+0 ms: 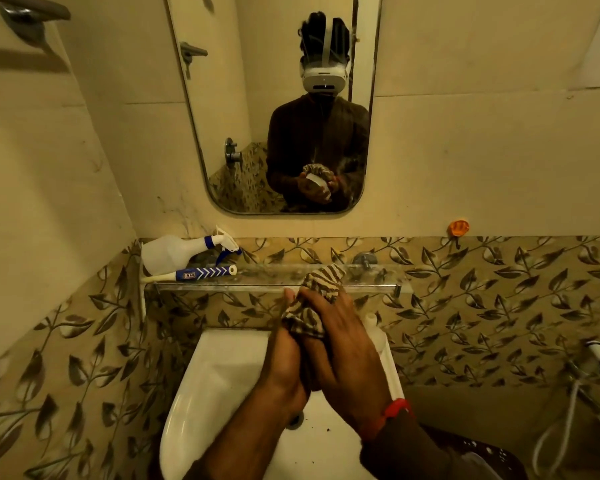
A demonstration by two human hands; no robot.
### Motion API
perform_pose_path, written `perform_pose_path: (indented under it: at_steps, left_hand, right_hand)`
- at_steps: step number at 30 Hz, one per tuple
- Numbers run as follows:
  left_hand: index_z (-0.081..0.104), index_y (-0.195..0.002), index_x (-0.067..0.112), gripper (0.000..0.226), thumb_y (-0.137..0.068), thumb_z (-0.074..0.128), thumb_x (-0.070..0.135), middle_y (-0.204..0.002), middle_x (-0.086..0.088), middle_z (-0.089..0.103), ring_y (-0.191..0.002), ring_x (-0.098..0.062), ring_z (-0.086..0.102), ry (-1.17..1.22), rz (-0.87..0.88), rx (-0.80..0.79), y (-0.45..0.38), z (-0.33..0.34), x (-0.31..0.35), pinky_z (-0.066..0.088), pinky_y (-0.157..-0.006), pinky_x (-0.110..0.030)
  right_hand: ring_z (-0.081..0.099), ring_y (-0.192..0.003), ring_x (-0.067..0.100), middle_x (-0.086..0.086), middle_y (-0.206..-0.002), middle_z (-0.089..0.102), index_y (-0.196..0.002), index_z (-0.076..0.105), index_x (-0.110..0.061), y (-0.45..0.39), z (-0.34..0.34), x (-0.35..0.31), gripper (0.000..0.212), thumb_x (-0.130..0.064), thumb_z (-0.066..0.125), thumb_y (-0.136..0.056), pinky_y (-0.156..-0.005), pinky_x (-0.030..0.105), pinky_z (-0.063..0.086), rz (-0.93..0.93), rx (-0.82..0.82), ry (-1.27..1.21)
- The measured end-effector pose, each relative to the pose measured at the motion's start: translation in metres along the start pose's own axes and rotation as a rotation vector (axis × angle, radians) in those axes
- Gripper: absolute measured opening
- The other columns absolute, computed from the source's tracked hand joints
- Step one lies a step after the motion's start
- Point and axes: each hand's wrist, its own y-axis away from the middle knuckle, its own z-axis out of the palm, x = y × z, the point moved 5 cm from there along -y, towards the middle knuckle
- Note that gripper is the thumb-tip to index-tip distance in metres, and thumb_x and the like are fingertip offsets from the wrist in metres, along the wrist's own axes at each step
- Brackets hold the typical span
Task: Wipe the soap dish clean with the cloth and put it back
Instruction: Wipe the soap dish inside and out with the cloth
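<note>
Two bare hands meet above a white washbasin (219,372), seen from the person's own head. The left hand (279,362) is raised with its fingers curled round something hidden from direct view; the mirror (222,109) on the wall above reflects a white oval soap dish (316,182) gripped in that hand. The right hand (343,344), with a red band at the wrist, clutches a brown-and-cream striped cloth (321,289) and presses it against the dish, so the bunched cloth sticks up past the fingertips. Both hands hang over the back edge of the basin, just in front of a clear glass shelf (378,287) fixed to the leaf-patterned tiles. At the shelf's left end lie a translucent spray bottle (174,252) with a blue-and-white nozzle, on its side, and a blue-and-white tube (201,273) in front of it. A white bottle (373,329) stands at the basin's back right corner, partly hidden behind the right hand.
</note>
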Motion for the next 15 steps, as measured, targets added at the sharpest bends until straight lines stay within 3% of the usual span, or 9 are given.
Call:
perform_pose_path:
  at_steps: [2, 5, 7, 9, 12, 15]
  left_hand:
    - [0.068, -0.119, 0.021, 0.045, -0.103, 0.035, 0.048, -0.116, -0.006, 0.076, -0.1, -0.016, 0.073, -0.025, 0.007, -0.003, 0.004, 0.003, -0.01, 0.057, -0.071, -0.027]
    - [0.066, -0.117, 0.02, 0.038, -0.103, 0.038, 0.04, -0.11, -0.008, 0.074, -0.099, -0.018, 0.069, -0.043, 0.057, 0.009, 0.008, 0.007, -0.01, 0.057, -0.072, -0.029]
    - [0.066, -0.122, 0.021, 0.044, -0.096, 0.044, 0.05, -0.116, -0.01, 0.073, -0.104, -0.021, 0.07, -0.101, 0.131, 0.05, 0.007, 0.005, -0.004, 0.058, -0.084, -0.037]
    - [0.062, -0.129, 0.025, 0.064, -0.081, 0.049, 0.064, -0.118, -0.008, 0.073, -0.106, -0.023, 0.071, -0.178, 0.197, 0.117, 0.005, -0.002, 0.001, 0.058, -0.09, -0.044]
    - [0.06, -0.131, 0.022, 0.084, -0.067, 0.051, 0.076, -0.109, -0.012, 0.076, -0.098, -0.03, 0.074, -0.147, 0.253, 0.173, 0.003, -0.005, 0.006, 0.063, -0.077, -0.046]
    - [0.06, -0.13, 0.022, 0.079, -0.071, 0.05, 0.075, -0.105, -0.011, 0.077, -0.093, -0.028, 0.075, -0.06, 0.291, 0.273, -0.001, -0.004, 0.014, 0.063, -0.071, -0.042]
  right_hand:
    - [0.025, -0.142, 0.011, -0.004, -0.146, 0.046, -0.14, 0.037, -0.039, -0.009, -0.005, -0.004, 0.045, -0.041, 0.038, -0.095, -0.116, 0.045, 0.028, -0.026, -0.016, 0.059]
    - [0.052, -0.119, 0.004, -0.006, -0.122, 0.063, -0.125, 0.055, -0.03, -0.025, -0.014, -0.004, 0.034, -0.037, 0.045, -0.093, -0.104, 0.041, 0.044, -0.019, -0.039, -0.087]
    - [0.063, -0.093, 0.003, -0.007, -0.102, 0.067, -0.11, 0.061, -0.025, -0.035, -0.021, 0.005, 0.026, -0.038, 0.046, -0.093, -0.085, 0.035, 0.054, 0.077, -0.032, -0.21]
    - [0.065, -0.078, 0.008, -0.004, -0.087, 0.069, -0.102, 0.064, -0.022, -0.042, -0.028, 0.019, 0.021, -0.035, 0.048, -0.097, -0.074, 0.038, 0.057, 0.218, -0.006, -0.297]
    - [0.07, -0.08, 0.022, 0.007, -0.085, 0.072, -0.1, 0.066, -0.021, -0.041, -0.032, 0.037, 0.02, -0.032, 0.05, -0.098, -0.074, 0.052, 0.057, 0.419, 0.043, -0.502]
    - [0.072, -0.087, 0.025, 0.007, -0.093, 0.074, -0.104, 0.065, -0.023, -0.031, -0.021, 0.041, 0.024, -0.037, 0.047, -0.098, -0.076, 0.05, 0.059, 0.541, 0.054, -0.691]
